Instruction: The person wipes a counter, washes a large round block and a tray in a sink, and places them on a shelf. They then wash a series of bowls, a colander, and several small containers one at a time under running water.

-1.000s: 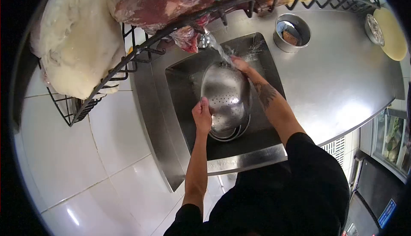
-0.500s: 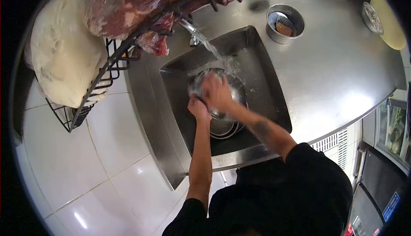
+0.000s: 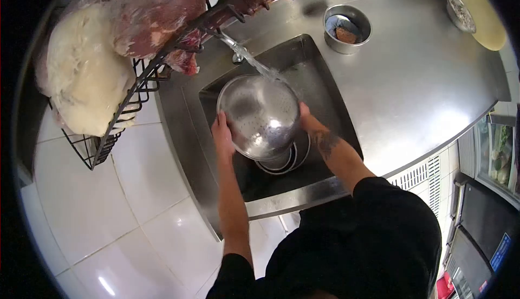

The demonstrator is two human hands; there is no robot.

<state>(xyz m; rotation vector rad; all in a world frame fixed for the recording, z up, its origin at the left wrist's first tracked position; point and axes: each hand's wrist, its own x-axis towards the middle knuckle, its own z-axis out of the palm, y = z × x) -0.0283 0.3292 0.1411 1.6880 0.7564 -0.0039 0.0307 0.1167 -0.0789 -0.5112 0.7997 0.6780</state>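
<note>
A round, shiny metal bowl (image 3: 259, 116) dotted with drops is held over the sink (image 3: 333, 128). My left hand (image 3: 222, 136) grips its left rim, and my right hand (image 3: 307, 119) holds the right side; some fingers of both are hidden by the bowl. Water (image 3: 254, 63) streams from the tap (image 3: 237, 58) down to the bowl's far edge. Below the bowl, partly covered by it, other round metal vessels (image 3: 279, 170) lie in the sink.
On the steel counter (image 3: 417, 82) stands a metal pot (image 3: 348, 29) with a brown scouring pad (image 3: 345, 35) inside. A small bowl (image 3: 460, 13) and a pale yellow board (image 3: 482, 17) are far right. Overhead left, a black wire rack (image 3: 142, 90) holds wrapped meat (image 3: 160, 17).
The bowl has come up larger into view above the sink. My right hand has moved from rubbing across it to its right side, and my left hand has shifted left along the rim.
</note>
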